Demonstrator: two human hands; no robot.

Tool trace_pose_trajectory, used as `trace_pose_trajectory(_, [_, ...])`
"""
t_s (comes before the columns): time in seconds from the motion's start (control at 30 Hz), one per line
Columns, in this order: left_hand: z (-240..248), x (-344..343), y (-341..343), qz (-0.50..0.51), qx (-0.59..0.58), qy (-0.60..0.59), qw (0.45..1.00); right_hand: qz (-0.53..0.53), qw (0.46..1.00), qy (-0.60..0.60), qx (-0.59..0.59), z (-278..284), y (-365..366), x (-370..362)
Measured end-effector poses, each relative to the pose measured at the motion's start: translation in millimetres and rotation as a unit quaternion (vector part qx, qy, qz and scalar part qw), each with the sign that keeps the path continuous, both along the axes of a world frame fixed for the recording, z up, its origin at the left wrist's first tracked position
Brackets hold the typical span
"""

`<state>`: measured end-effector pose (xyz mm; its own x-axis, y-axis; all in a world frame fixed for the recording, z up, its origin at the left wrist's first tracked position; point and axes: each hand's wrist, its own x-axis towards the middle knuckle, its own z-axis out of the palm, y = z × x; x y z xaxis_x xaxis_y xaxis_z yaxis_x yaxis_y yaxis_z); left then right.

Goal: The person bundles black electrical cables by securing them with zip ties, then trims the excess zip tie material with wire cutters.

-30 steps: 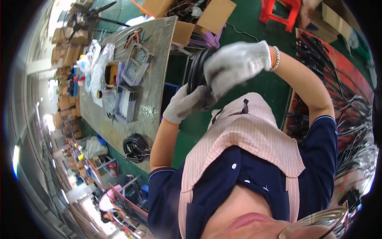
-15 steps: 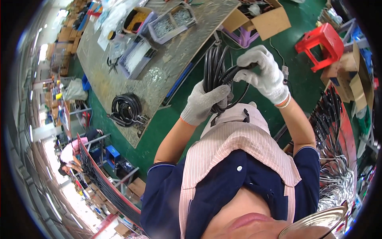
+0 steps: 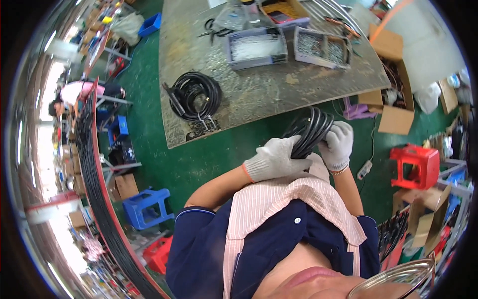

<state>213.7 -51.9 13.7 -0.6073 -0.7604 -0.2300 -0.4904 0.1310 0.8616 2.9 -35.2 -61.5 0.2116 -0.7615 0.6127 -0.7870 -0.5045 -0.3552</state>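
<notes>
A coil of black cable (image 3: 313,130) is held between my two gloved hands, in front of my apron and just off the table's near edge. My left hand (image 3: 280,155), in a white knit glove, wraps the coil's lower left side. On the coil's right side, my right hand (image 3: 337,143) closes on the loops with curled fingers; part of its grip is hidden behind the cable. Another black cable coil (image 3: 195,96) lies on the table's left corner, with a thick black end piece across it and bare metal-coloured ends beside it.
On the worktable (image 3: 249,94) stand a bin of white pieces (image 3: 256,48), a divided bin of small metal parts (image 3: 322,48) and pliers (image 3: 214,31). An open carton (image 3: 398,99) and red stool (image 3: 416,167) are at right, a blue stool (image 3: 147,208) at left. Far left, a person (image 3: 74,97) bends over a rack.
My view has turned, so the table now lies straight ahead. My right hand has come down from above the coil onto its right side; the left still holds it.
</notes>
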Motion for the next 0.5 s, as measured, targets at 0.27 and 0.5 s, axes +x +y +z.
trace_pose_trajectory(0.27, [-19, 50, -31, -0.030, -0.349, -0.186, 0.918, 0.358, 0.933, 0.008, -0.024, 27, -108, 63])
trace_pose_trajectory(0.5, [17, 85, -47, 0.301, -0.333, -0.123, 0.885, 0.449, 0.888, -0.082, -0.054, 41, -188, 124])
